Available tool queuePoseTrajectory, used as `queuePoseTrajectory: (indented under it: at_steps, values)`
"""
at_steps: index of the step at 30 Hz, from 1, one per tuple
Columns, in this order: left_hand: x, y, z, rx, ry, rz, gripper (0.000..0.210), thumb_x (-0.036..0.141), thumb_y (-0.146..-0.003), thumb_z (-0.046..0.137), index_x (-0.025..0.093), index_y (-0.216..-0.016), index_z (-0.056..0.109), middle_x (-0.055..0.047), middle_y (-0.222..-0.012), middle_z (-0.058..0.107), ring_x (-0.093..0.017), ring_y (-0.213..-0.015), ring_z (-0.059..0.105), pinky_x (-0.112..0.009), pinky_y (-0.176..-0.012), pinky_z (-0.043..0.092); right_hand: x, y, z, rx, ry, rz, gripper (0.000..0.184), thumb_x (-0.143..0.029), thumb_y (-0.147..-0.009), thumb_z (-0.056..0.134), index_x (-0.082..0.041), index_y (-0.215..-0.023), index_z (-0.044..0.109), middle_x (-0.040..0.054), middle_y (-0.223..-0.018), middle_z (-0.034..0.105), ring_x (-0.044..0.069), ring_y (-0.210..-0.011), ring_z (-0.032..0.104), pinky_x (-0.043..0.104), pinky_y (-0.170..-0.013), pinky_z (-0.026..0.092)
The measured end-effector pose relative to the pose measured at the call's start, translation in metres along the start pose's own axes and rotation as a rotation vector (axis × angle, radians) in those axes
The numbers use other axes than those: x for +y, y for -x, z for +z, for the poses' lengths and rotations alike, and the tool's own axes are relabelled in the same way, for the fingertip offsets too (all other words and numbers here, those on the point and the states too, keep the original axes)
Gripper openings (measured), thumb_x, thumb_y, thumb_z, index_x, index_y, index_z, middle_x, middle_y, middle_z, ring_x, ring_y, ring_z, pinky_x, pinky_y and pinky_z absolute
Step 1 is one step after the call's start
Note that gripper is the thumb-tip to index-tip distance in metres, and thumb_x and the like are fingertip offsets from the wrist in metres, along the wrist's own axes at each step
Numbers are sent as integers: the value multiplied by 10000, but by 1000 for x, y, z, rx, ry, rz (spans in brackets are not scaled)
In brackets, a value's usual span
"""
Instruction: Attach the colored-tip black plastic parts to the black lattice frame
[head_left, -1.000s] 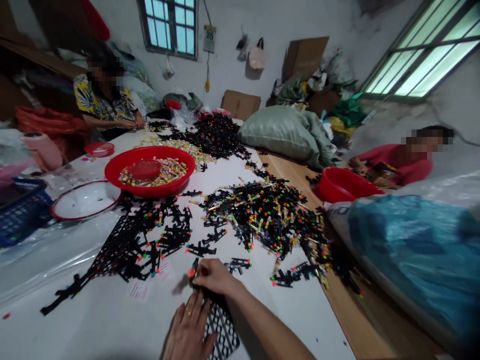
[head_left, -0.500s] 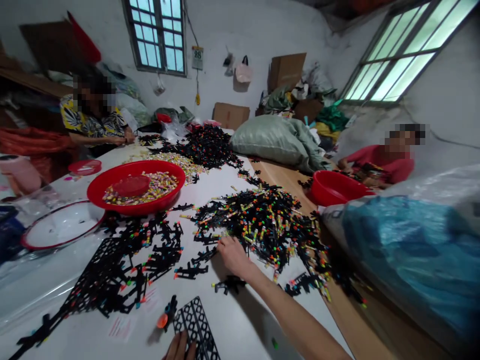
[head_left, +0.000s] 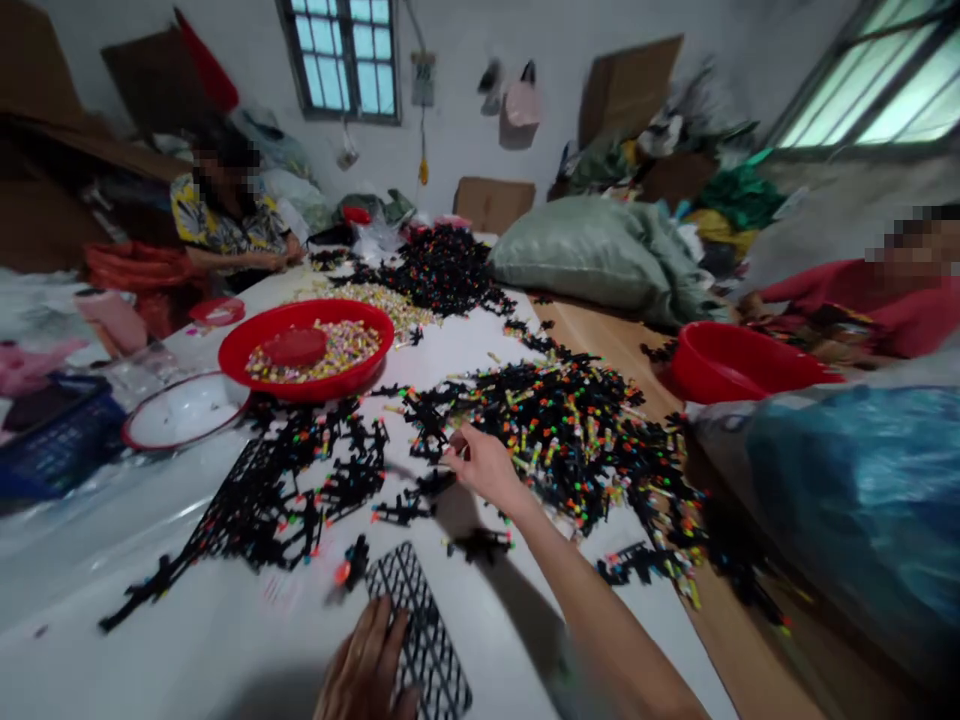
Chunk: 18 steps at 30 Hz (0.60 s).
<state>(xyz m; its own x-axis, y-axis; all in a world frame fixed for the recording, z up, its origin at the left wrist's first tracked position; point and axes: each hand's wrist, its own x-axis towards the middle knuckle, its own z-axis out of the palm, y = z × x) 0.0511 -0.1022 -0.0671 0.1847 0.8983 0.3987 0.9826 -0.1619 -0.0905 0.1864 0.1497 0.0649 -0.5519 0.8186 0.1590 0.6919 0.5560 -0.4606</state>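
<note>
My right hand reaches to the near edge of a big heap of black plastic pieces with coloured tips and pinches one small piece between its fingers. My left hand lies flat at the bottom of the view, pressing on a black plastic grid. A black piece with an orange tip lies just left of the grid. More black frames are spread to the left on the white table.
A red basin of coloured bits and a white dish stand at the left. A second red basin, a blue bag and a green sack lie right. Two other people sit at the far left and at the right.
My right hand left the grid, reached out to the heap and now lifts slightly with a piece pinched. My left hand stayed on the grid. The camera shifted.
</note>
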Motion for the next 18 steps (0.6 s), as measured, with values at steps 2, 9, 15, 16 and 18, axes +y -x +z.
queuePoseTrajectory:
  at_steps: [2, 9, 15, 16, 18]
  values:
    - [4, -8, -15, -65, 53, -90, 508, 342, -791, 563, 159, -1262, 502, -133, -1350, 490, -280, -1224, 472, -374, -894, 491, -22, 45, 27, -70, -418, 79, 211, -261, -778, 624, -173, -967, 592, -17, -745, 623, 135, -648, 569, 212, -567, 430]
    - [14, -23, -30, -76, 52, -99, 450, 342, -856, 505, 90, -1229, 515, -178, -1297, 522, -301, -1211, 465, -405, -909, 458, -68, 101, 98, -54, -926, 360, 61, -232, -736, 605, -202, -789, 611, -18, -683, 646, 167, -658, 623, 257, -622, 497]
    - [19, -20, -26, -62, 95, -96, 382, 265, -811, 522, 103, -1154, 574, -149, -1210, 589, -307, -1150, 508, -417, -885, 482, -87, 90, 102, -157, -328, 175, 78, -201, -772, 616, -184, -841, 648, 45, -860, 674, 194, -802, 633, 281, -745, 488]
    - [20, -19, -24, -66, 106, -101, 368, 236, -798, 520, 108, -1135, 588, -146, -1182, 603, -307, -1137, 516, -424, -898, 476, -93, 91, 102, -181, -218, 140, 112, -173, -784, 587, -169, -878, 647, 70, -899, 670, 212, -829, 634, 301, -749, 489]
    - [18, -17, -20, -68, 112, -120, 344, 179, -777, 501, 110, -1095, 612, -145, -1099, 637, -306, -1098, 538, -437, -905, 468, -102, 90, 102, -208, -66, 114, 189, -142, -792, 546, -137, -959, 635, 112, -964, 657, 249, -863, 631, 342, -741, 493]
